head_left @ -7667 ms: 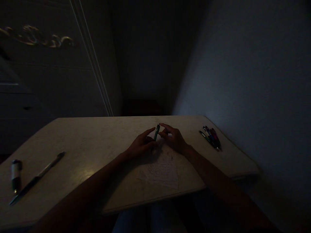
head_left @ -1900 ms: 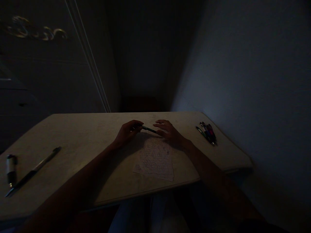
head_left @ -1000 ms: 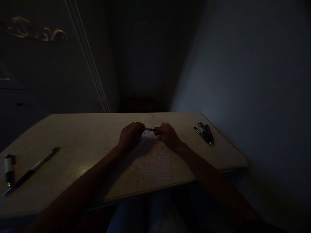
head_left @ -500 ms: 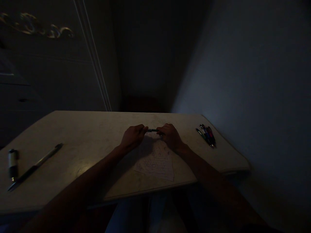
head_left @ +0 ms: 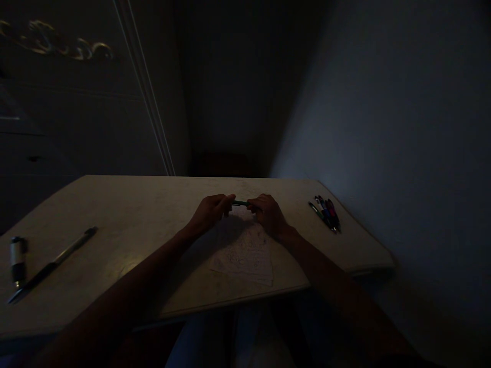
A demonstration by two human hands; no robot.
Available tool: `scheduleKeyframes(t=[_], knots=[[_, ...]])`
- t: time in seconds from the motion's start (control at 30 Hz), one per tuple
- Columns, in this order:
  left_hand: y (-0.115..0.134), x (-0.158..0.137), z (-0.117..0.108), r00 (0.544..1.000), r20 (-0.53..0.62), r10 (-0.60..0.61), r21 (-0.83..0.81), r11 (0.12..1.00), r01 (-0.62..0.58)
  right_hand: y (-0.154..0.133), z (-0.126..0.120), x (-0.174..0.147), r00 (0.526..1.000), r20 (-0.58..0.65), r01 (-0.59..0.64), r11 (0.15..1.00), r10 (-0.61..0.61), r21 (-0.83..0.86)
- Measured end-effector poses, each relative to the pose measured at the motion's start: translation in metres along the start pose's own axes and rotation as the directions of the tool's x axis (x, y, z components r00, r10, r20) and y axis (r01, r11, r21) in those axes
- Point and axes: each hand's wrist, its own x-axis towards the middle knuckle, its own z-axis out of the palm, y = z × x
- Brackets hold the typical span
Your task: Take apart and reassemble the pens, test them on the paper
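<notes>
A dark green pen (head_left: 240,203) lies level between my two hands, just above the far part of a paper sheet. My left hand (head_left: 211,208) pinches its left end between thumb and fingers. Around the right end, the fingers of my right hand (head_left: 267,212) are closed and hide that tip. Beneath my hands, the paper (head_left: 245,260) rests on the table and carries faint drawn marks, too dim to read.
On the pale table (head_left: 153,204), several pens (head_left: 325,213) lie bunched at the right near the wall (head_left: 368,143). A silver and black pen (head_left: 57,261) and a short, thick pen part (head_left: 17,260) lie at the left. A dark cabinet (head_left: 88,128) stands behind.
The pen has turned slightly, showing more green. My left hand's fingers have shifted on its end, the lower ones loosening a little. My right hand stays almost in place.
</notes>
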Motion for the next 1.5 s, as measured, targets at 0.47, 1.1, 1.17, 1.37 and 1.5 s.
scheduleKeyframes(t=[0.47,1.1,1.17,1.37,1.5], knots=[[-0.019,0.002,-0.012,0.878,0.029,0.477,0.414,0.794,-0.445,0.004,-0.003,-0.001,0.990,0.103,-0.107,0.993,0.101,0.049],[-0.009,-0.006,-0.010,0.859,0.127,0.497,0.465,0.735,-0.494,-0.003,-0.007,-0.008,0.951,0.251,-0.280,0.838,0.178,0.468],[-0.010,-0.006,-0.008,0.847,0.126,0.517,0.435,0.738,-0.515,-0.002,-0.007,-0.008,0.944,0.273,-0.302,0.825,0.187,0.478],[-0.010,-0.008,-0.005,0.797,0.173,0.578,0.550,0.615,-0.565,0.004,-0.005,-0.005,0.973,0.208,-0.172,0.919,0.102,0.355],[-0.007,-0.009,-0.003,0.815,0.191,0.548,0.685,0.520,-0.510,0.002,-0.004,-0.005,0.984,0.152,-0.139,0.944,0.097,0.300]])
